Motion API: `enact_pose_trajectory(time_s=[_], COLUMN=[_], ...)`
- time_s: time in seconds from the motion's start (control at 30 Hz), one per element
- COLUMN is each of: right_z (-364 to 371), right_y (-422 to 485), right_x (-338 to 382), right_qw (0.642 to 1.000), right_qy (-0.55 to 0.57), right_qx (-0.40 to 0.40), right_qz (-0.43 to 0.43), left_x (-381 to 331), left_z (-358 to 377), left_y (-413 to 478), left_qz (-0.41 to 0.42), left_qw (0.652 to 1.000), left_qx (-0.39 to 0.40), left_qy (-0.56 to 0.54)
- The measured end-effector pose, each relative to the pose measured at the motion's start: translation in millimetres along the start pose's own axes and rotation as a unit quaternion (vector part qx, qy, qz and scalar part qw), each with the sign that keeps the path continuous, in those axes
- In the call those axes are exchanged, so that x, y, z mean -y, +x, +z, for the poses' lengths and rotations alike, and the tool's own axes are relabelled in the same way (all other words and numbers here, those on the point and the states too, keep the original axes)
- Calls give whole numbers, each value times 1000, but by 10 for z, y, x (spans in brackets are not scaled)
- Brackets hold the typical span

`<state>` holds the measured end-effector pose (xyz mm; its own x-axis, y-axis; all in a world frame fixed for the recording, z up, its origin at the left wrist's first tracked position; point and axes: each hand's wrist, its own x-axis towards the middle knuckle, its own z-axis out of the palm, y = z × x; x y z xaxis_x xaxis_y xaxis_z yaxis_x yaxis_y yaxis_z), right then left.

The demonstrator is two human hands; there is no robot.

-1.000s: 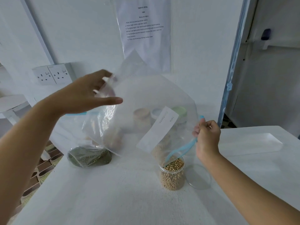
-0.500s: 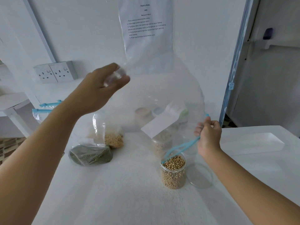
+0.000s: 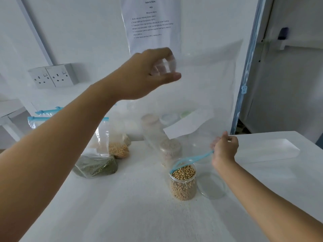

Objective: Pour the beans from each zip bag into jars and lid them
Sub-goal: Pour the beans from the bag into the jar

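Hanging upside down above the white table (image 3: pixel 122 215), the emptied zip bag (image 3: pixel 206 88) was thin, clear, slack plastic with a white paper label (image 3: pixel 188 124) on its face. The left hand (image 3: pixel 146 75) pinched one bottom corner of it at 12 o'clock, thumb under bunched film. The right hand (image 3: pixel 224 148), at 3 o'clock, was closed around the blue zip strip (image 3: pixel 190 160) at the bag's mouth, which curved down to the rim of the open jar (image 3: pixel 183 183).

That jar was a clear, round, straight-walled container, filled nearly to the top with small tan beans. Its clear round lid (image 3: pixel 212 186) lay flat on the table just beside it at 3 o'clock. Fine pale grit speckled the table around the jar's base.

At 9 o'clock lay a slumped bag of green beans (image 3: pixel 96 165); behind it stood a bag of yellow beans (image 3: pixel 118 149). Further jars showed blurred through the film at 12 o'clock; their contents could not be told.

The table's near half was bare from 6 to 8 o'clock. A shallow white tray (image 3: pixel 267 149) occupied the 2 o'clock corner, well apart from the jar.
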<state>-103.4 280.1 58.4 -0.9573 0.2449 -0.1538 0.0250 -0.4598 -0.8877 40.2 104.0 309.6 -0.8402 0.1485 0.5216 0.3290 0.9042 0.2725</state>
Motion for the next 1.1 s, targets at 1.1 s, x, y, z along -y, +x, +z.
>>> enact_pose_trajectory(time_s=[1.1], right_z=[694], right_y=[-521], right_x=[739], right_qw=[932], right_qy=[-65], right_qx=[316], right_qz=[-163], left_x=[1353], left_z=[451], left_y=[-2080], left_qz=[-447], left_qw=[855], left_qx=[-162], left_qy=[-208])
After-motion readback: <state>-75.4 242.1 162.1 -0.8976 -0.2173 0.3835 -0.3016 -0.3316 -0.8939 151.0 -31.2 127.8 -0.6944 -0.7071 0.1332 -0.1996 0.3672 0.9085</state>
